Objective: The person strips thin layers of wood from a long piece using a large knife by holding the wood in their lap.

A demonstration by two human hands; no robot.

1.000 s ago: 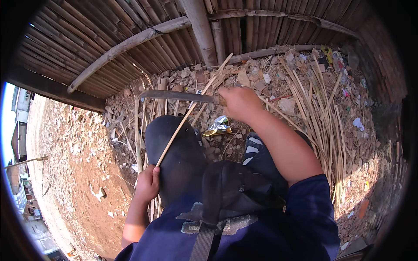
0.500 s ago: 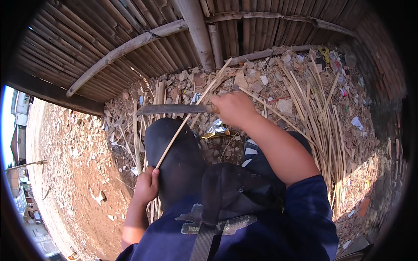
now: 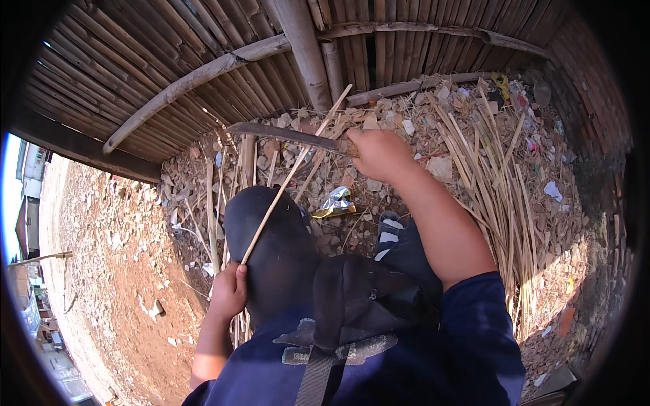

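Note:
My left hand (image 3: 229, 291) is closed around the near end of a thin bamboo strip (image 3: 272, 206), which slants up and away across my left knee. In my right hand (image 3: 379, 154) is the handle of a long machete (image 3: 288, 133). Its dark blade points left and crosses the strip near the strip's far end; whether it cuts into the strip I cannot tell. The blade's tip lies in front of the bamboo wall. My fingers hide most of the machete's handle.
A loose bundle of split bamboo strips (image 3: 497, 196) lies at my right. More strips (image 3: 212, 203) lie beyond my left knee. A shiny wrapper (image 3: 335, 203) rests on the rubble between my legs. The slatted bamboo wall (image 3: 183, 74) stands ahead, a brick wall (image 3: 596, 101) at right.
My right hand has moved away and slightly right, carrying the machete farther along the strip. The blade now tilts, tip higher. My left hand stays in place on the strip.

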